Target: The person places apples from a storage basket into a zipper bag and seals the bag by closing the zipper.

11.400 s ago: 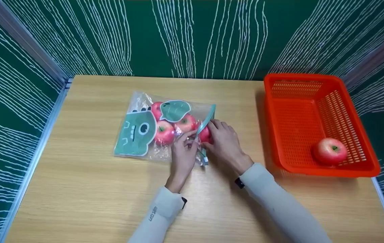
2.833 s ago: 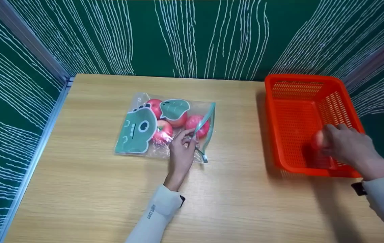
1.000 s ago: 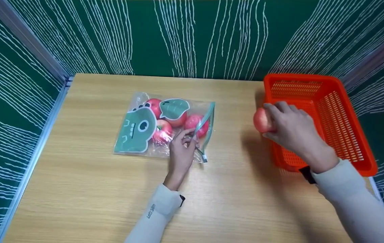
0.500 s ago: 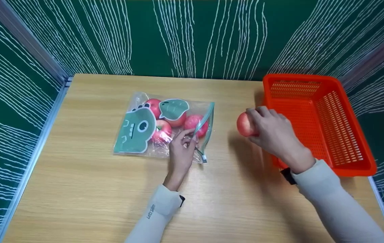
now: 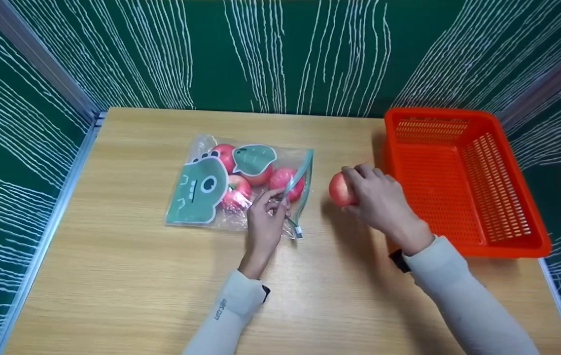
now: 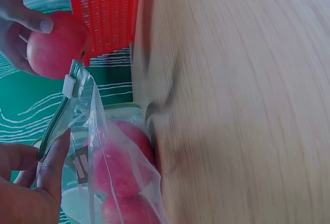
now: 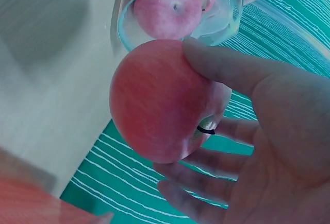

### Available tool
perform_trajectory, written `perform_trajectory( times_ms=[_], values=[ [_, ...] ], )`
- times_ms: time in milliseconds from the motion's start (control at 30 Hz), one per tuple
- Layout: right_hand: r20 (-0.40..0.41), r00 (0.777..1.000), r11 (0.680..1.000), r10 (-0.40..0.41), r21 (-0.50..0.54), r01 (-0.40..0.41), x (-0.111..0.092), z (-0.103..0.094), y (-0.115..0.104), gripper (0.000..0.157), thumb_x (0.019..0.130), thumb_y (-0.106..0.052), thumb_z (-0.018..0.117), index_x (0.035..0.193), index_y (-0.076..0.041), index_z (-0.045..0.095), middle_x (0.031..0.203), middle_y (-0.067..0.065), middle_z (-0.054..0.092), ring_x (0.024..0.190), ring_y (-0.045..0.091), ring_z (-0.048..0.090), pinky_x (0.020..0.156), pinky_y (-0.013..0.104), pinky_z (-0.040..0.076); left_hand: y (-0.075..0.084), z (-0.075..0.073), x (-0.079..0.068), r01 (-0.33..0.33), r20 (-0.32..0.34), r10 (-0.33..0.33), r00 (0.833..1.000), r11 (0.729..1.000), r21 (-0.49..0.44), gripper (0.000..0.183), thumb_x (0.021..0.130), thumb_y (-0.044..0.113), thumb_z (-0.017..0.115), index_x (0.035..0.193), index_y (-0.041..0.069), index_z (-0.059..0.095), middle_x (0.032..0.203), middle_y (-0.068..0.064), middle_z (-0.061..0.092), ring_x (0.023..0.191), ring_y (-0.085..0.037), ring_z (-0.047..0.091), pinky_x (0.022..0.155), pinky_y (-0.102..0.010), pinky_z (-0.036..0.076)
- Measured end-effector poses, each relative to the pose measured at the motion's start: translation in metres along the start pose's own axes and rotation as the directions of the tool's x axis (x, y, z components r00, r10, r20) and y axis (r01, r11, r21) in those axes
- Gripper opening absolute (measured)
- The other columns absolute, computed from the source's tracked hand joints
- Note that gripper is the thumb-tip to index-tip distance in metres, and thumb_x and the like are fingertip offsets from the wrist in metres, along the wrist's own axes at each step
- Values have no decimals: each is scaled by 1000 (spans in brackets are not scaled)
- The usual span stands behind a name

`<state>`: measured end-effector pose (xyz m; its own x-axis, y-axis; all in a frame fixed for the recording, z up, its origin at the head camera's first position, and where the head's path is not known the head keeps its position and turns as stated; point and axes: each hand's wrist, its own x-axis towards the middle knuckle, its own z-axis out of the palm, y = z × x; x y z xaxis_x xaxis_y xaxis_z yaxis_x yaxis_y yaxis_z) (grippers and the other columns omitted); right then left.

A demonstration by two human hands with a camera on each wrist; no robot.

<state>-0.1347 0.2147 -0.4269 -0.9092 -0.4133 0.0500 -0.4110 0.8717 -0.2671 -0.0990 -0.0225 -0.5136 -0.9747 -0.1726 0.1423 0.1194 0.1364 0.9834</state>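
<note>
A clear zip bag [image 5: 280, 153] with a green cartoon dinosaur print lies on the table, several red apples [image 5: 237, 190] inside it. My left hand [image 5: 264, 222] pinches the bag's green zip edge near the slider [image 6: 68, 86] and keeps the mouth parted. To the right of that mouth, my right hand [image 5: 384, 202] grips another apple [image 7: 160, 100] above the table, thumb on one side and fingers on the other. This apple is apart from the bag. In the right wrist view, its dark stem faces the palm, and the bag's opening lies just beyond it.
An orange-red plastic basket [image 5: 436, 197] with slotted walls stands at the table's right side, and no apple shows in it. The wooden table [image 5: 137, 276] is bounded by green panels [image 5: 300, 59] with white lines at the back and sides.
The right hand has lifted the apple out of the basket and carried it left toward the bag. Longer ago, both hands were at the bag's mouth. The left hand keeps its pinch.
</note>
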Motion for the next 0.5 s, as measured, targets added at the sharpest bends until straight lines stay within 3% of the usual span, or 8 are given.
perform_trajectory(
  times_ms=[233,500],
  values=[
    [32,997,998,67,-10,-66,7,16,-7,92,73,-19,97,152,-5,51,141,24,56,122,44,54,100,63,53,-2,1,1,-18,-15,18,1000,1000,-5,26,96,-6,70,122,-4,72,104,-15,73,80,-22,74,63,-23,59],
    [44,993,994,108,22,-109,14,31,-11,93,74,-20,97,153,-5,50,143,24,56,125,45,54,104,64,52,-1,1,1,-16,-8,16,1000,999,-34,25,96,-7,70,121,-4,72,104,-15,72,81,-24,75,65,-28,63]
  ],
)
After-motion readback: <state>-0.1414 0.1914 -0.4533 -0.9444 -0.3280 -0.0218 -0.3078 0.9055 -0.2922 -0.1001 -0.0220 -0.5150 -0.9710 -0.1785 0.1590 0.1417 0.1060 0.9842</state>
